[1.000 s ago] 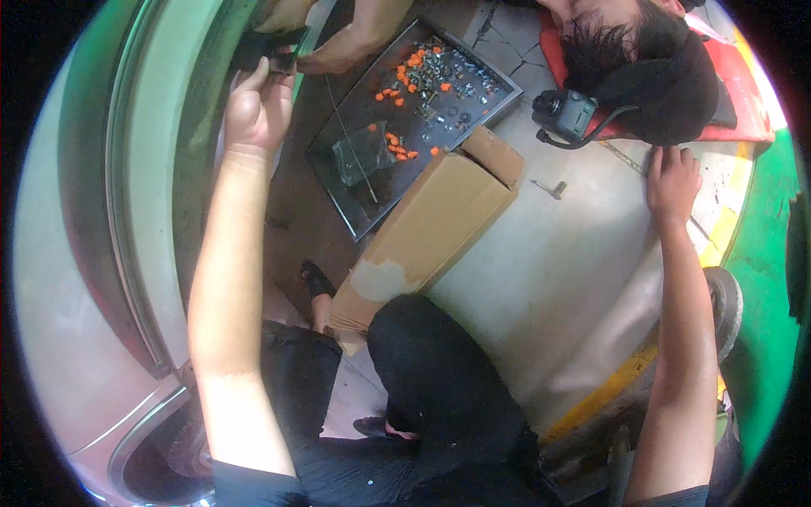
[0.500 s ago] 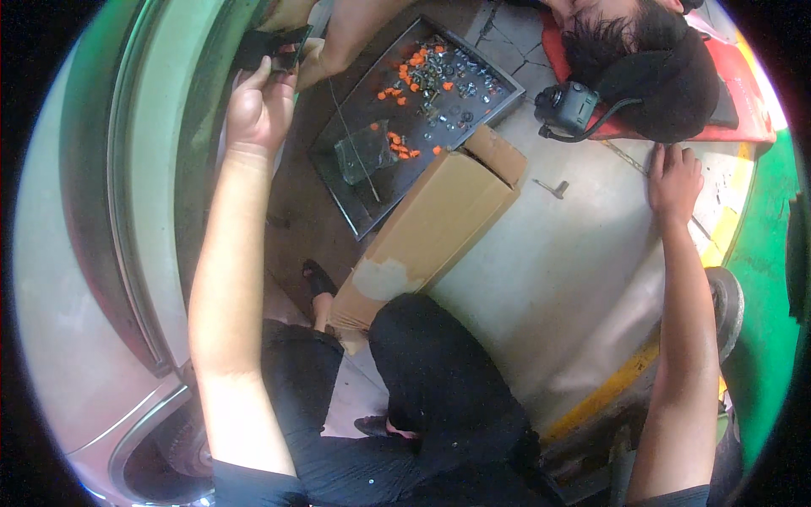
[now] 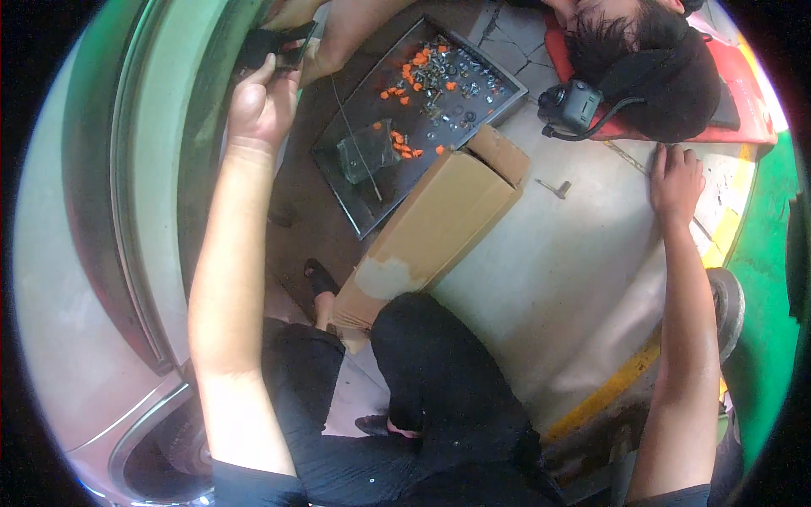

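Note:
My left hand (image 3: pixel 260 106) is raised beside the car body, its thumb and fingers closed on a flat black part (image 3: pixel 282 47) with a rigid edge. What kind of part it is cannot be made out. A co-worker's arm (image 3: pixel 351 34) comes in close behind it, that hand partly hidden by mine and the part. On the far right, my right hand (image 3: pixel 675 182) lies flat on the floor with its fingers stretched out, holding nothing. Just ahead of it is a red mat (image 3: pixel 748 118), where a person lies with a black head-worn camera (image 3: pixel 574 106).
A dark metal tray (image 3: pixel 338 198) holds loose nuts, bolts, orange pieces and a clear plastic bag (image 3: pixel 363 156). Against it lies a long cardboard box (image 3: pixel 443 211). A small metal tool (image 3: pixel 553 188) is on the floor. The car's side (image 3: pixel 93 338) borders the left.

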Available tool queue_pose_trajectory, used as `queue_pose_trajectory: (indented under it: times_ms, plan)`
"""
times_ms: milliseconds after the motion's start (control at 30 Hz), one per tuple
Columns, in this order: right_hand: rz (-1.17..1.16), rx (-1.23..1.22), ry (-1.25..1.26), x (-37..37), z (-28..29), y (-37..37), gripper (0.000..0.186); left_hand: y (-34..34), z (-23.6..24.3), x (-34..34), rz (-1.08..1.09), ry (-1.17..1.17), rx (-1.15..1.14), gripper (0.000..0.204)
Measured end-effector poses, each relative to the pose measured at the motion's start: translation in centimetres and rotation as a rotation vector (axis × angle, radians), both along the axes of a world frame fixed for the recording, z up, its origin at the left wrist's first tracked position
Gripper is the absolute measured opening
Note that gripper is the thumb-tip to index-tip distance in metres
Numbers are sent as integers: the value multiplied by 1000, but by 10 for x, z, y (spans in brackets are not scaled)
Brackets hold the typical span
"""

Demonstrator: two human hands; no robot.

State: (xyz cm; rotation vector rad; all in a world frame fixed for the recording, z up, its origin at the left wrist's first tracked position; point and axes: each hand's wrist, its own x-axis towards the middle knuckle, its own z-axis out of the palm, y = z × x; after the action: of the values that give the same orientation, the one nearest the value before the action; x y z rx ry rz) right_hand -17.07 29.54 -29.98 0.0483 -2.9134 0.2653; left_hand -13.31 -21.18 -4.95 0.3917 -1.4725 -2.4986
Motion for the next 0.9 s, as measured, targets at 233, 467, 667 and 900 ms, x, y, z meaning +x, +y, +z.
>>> queue_pose_trajectory:
  times_ms: [233, 467, 667, 900]
  plan:
    - [-8, 5, -15, 0, -1, 2, 34, 14, 4, -4, 128, -72, -93, 36]
    - [-8, -5, -12, 0, 1, 0, 34, 3, 2, -5, 159, -92, -56, 38]
    - [-7, -17, -17, 0, 2, 0, 33, 0, 0, -5, 148, -79, -102, 40]
    - [-3, -5, 0, 0, -2, 3, 33, 27, 2, -4, 100, -11, -15, 38]
